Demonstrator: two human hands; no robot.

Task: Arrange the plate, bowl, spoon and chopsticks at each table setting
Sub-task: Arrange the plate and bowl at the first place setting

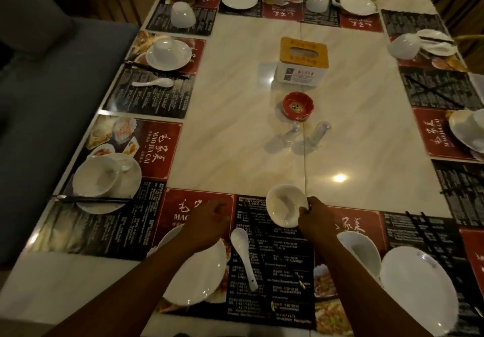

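Your right hand point(317, 217) pinches the near right rim of a small white ceramic bowl point(284, 205), with the thumb and fingers curled over the edge. The bowl is at the far edge of the black printed menu mat point(275, 271) in front of you, with its opening turned toward you. You cannot tell whether it rests on the mat or is lifted off it.

Your left hand point(207, 221) hangs over the red placemat with white lettering point(172, 213). Its fingers are loosely curled and hold nothing. Its wrist crosses the far rim of a round white plate point(201, 279).

Just right of that plate a white ceramic spoon point(242, 253) lies on the black mat. Its scoop points away from you and its handle points toward you.

Beside your right forearm a second white bowl point(364, 255) sits against a larger white oval plate point(419, 292). A pair of black chopsticks point(429, 234) lies on the dark mat beyond that plate.

In the middle of the pale marble counter point(235, 106) stands a white tissue box with a wooden lid point(302, 60). A round red ashtray point(297, 106) is nearer to you. Two clear glass pieces point(290, 135) stand just this side of it, too blurred to tell more.
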